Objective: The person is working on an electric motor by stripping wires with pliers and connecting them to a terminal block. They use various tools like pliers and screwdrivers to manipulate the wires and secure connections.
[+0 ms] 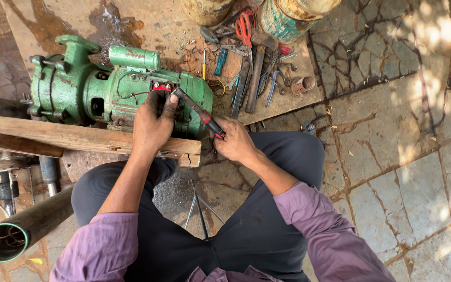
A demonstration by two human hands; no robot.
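Pliers (200, 112), red-and-black handled, clamped in the right hand (234, 140), nose at the red terminal block (162, 86) on top of the green motor pump (110, 91), which sits behind a wooden plank (79, 138) on the floor. Left hand (152, 125) pressed on the housing, fingers curled closed at the terminals. Best done with the left hand steadying the wire and the squeeze kept short and square. Hidden: plier tips and wire ends behind the fingers; loose tool pile (246, 62) too jumbled to sort.
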